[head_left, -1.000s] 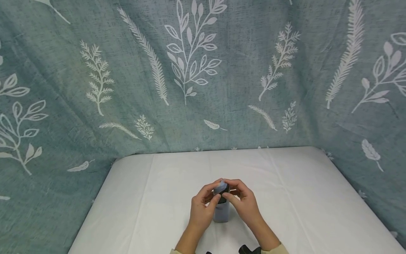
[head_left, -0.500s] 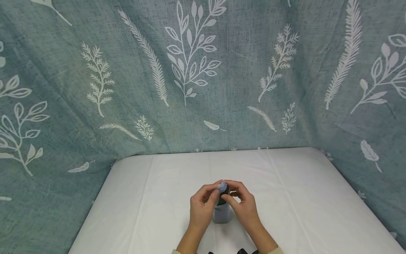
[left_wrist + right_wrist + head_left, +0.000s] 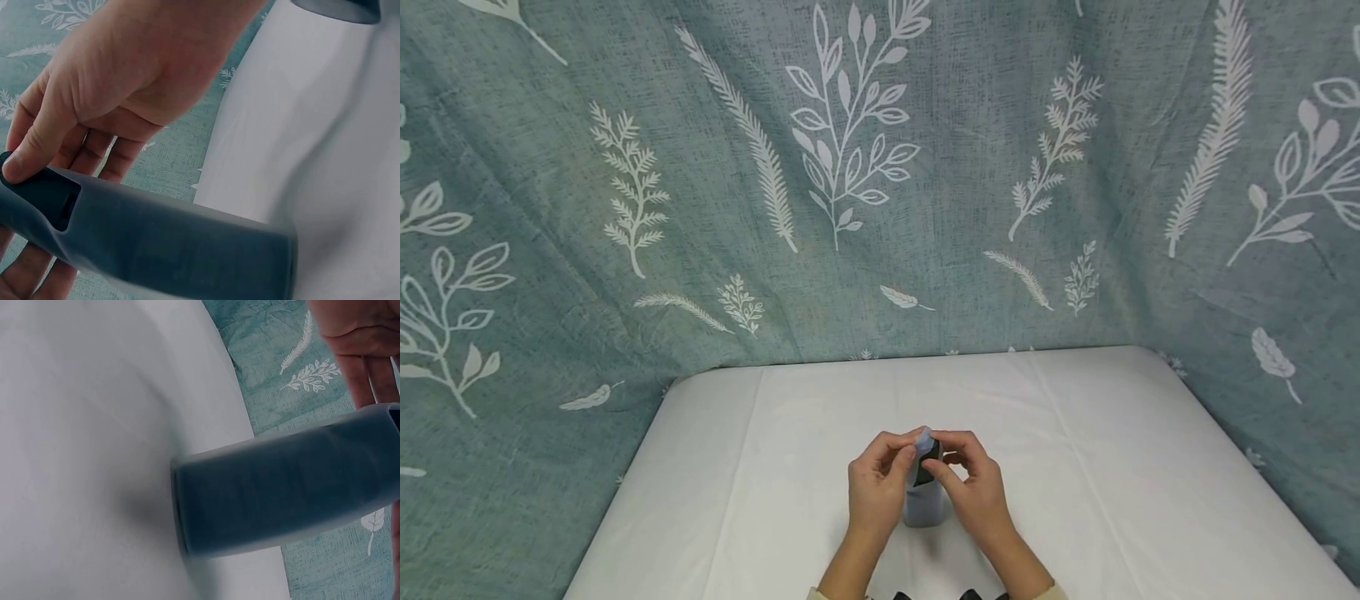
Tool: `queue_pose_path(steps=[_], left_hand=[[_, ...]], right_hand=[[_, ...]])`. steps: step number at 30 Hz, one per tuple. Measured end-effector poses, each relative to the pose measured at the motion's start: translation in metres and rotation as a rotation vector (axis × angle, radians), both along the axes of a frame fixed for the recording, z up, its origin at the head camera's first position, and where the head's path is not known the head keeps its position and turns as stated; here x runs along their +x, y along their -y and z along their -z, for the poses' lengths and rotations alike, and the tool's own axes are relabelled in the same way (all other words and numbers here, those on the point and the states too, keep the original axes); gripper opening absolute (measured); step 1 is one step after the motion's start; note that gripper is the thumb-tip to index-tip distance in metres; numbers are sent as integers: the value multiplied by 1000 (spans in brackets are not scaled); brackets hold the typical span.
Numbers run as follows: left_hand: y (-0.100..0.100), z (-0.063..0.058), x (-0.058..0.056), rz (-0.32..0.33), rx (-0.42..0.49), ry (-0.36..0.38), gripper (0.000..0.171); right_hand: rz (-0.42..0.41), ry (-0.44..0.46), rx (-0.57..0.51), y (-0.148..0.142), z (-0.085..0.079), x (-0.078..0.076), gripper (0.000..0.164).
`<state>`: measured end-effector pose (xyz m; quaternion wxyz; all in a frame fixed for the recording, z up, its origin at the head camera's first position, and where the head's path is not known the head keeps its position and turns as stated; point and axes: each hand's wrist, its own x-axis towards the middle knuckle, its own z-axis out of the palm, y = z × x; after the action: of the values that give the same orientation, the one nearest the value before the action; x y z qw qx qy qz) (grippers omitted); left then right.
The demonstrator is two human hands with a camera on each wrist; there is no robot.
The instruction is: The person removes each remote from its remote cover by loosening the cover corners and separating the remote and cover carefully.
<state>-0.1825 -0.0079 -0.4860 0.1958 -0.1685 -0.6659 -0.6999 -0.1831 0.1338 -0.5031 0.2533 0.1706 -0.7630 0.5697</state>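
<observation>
Standing near the front middle of the white table is a blue-grey, translucent soft sleeve [image 3: 923,505] around a dark oblong device [image 3: 928,468]. The sleeve's paler blue top edge [image 3: 924,440] sits between the fingertips of both hands. My left hand [image 3: 874,483] pinches the upper left of it, thumb in front and fingers behind. From the other side, my right hand [image 3: 976,483] grips the upper right, its thumb against the dark face. In the left wrist view, the left thumb lies on the dark surface [image 3: 47,190] inside the sleeve's cutout. The right fingertips are out of the right wrist view.
A white cloth [image 3: 790,467] covers the table. Behind and beside it hangs a green curtain [image 3: 955,167] with white leaf prints. Small black parts [image 3: 972,595] show at the bottom edge between the forearms.
My left thumb has moved up from the dark face onto the sleeve's pale top edge. More of the dark device's front shows now. The right hand has barely moved.
</observation>
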Motion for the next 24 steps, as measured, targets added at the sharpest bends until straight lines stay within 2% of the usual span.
queue_pose_path(steps=[7, 12, 18, 24], left_hand=[[-1, 0, 0, -54, -24, -22, 8], [0, 0, 0, -68, -13, -20, 7], [0, -3, -2, -90, -14, 18, 8], [1, -5, -4, -113, -14, 63, 11]], right_hand=[[-26, -56, -17, -2, 4, -3, 39], [-19, -59, -7, -2, 4, -2, 38], [-5, -50, 6, -1, 2, -2, 39], [4, -97, 5, -1, 2, -3, 43]])
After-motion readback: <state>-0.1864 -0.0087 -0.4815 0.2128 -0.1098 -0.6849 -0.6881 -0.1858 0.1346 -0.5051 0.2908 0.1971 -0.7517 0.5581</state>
